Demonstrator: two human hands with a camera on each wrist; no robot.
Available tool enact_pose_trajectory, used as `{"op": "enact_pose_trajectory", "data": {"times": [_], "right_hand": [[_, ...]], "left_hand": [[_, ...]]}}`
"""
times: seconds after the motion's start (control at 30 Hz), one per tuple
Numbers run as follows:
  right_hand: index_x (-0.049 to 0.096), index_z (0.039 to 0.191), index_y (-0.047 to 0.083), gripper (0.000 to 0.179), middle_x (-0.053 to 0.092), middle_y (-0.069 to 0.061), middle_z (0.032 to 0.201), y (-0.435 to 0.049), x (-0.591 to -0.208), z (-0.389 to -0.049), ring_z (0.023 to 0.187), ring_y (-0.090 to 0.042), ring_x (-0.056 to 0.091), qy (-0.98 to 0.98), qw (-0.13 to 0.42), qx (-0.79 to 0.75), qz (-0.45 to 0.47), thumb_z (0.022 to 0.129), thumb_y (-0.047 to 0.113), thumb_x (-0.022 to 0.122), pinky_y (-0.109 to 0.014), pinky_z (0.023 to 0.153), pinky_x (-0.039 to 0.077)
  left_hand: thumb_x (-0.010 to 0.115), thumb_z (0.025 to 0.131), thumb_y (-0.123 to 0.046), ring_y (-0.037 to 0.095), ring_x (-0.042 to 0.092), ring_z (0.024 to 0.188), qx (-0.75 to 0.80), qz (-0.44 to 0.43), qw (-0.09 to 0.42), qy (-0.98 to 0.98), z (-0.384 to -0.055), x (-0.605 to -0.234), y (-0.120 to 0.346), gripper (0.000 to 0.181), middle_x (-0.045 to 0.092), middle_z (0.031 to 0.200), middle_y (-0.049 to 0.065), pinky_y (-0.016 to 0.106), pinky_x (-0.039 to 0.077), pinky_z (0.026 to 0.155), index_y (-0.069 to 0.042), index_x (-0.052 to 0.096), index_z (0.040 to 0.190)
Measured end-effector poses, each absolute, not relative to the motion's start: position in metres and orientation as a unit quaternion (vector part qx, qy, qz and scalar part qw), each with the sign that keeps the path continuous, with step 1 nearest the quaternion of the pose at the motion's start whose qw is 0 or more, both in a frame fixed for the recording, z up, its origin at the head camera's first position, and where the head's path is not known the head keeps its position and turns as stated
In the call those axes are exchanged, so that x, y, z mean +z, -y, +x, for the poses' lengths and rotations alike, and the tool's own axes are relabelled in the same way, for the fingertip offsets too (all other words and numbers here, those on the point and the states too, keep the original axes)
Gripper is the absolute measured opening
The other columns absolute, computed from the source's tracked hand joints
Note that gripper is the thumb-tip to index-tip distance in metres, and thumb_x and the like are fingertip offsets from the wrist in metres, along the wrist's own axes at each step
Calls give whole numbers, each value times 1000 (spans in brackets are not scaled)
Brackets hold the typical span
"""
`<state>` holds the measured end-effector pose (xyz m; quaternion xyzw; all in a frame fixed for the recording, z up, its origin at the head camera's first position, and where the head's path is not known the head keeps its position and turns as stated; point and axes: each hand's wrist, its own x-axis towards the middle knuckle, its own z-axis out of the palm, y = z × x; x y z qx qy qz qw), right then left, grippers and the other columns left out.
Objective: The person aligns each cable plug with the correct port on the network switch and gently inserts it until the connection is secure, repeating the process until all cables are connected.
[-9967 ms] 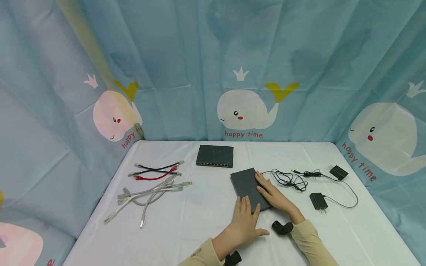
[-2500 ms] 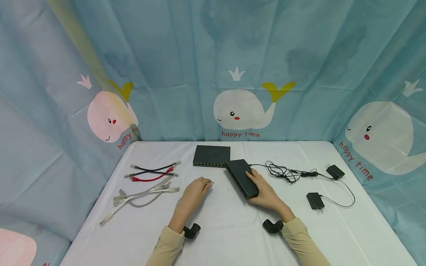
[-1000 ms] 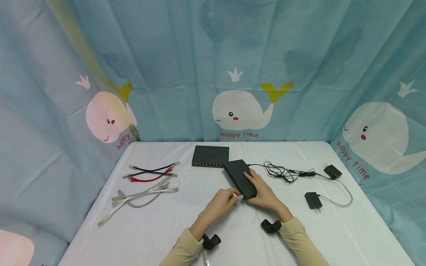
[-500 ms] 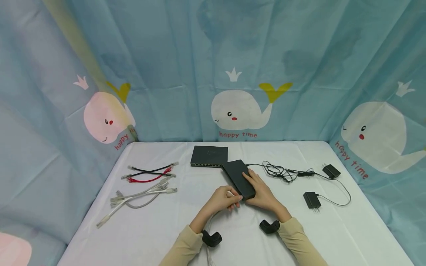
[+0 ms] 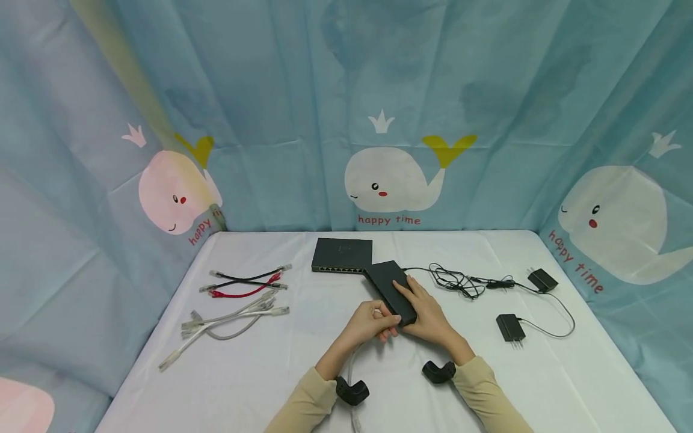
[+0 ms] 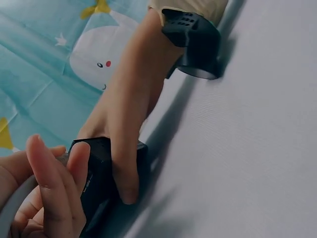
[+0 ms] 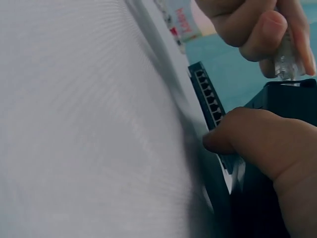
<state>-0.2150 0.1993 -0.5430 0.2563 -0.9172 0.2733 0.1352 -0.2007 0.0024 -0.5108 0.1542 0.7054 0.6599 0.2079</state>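
Observation:
My right hand (image 5: pixel 430 313) grips a black network switch (image 5: pixel 391 287) by its right side, tilting it so its port side faces left. In the left wrist view, the right thumb (image 6: pixel 126 173) lies across the switch's end. My left hand (image 5: pixel 370 323) pinches the clear plug (image 7: pixel 285 62) of a light grey network cable (image 5: pixel 352 364) right at the switch's near corner. The cable runs back under the left wrist toward the table's front. How far the plug sits in the port I cannot tell. A thin black lead (image 5: pixel 415 269) meets the switch's far end.
A second black switch (image 5: pixel 346 248) lies flat behind the held one. Short black and red network cables (image 5: pixel 243 293) and several grey-white ones (image 5: pixel 197 337) lie at left. Two black power adapters, one near (image 5: pixel 511 328) and one far (image 5: pixel 542 280), lie at right with coiled leads.
The switch, flat under both hands earlier, has been turned onto a tilt by the right hand. The left hand has taken a grey cable and brought its plug rightward to the switch's near corner.

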Motion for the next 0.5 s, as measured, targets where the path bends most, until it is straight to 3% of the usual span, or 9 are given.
{"op": "enact_pose_trajectory", "data": {"times": [0.5], "right_hand": [[37,143,19,86,30,-26,145,-199,-545,-217,131,-42,31,920,143,264,250,69,34,78,-63,84,40]], "left_hand": [[66,84,-4,8,59,48,671,147,254,-681,-205,-490,-5,16,67,67,20,21,49,48,3,54,76]]}}
